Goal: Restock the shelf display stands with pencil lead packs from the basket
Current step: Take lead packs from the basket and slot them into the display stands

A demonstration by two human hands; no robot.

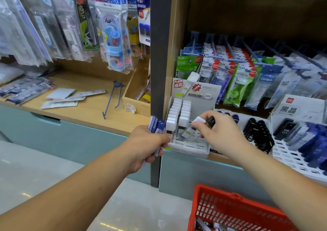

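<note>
My left hand (pixel 149 145) grips a bundle of blue and white lead packs (pixel 156 125), held upright in front of the dark shelf post. My right hand (pixel 218 131) pinches a white-capped lead pack (pixel 196 124) and also holds a black lead pack (pixel 210 120), hovering over the white display stand (pixel 187 145). Two rows of white-capped packs (pixel 178 114) stand in the stand's back slots. The red basket (pixel 228 211) sits at the bottom right, with a few packs visible inside.
A white tray with black lead packs (pixel 256 133) and a second stand of blue and black packs (pixel 307 142) lie to the right. Hanging stationery bags (pixel 235 71) fill the pegs above. A loose metal hook (pixel 113 98) and flat packets rest on the left wooden counter.
</note>
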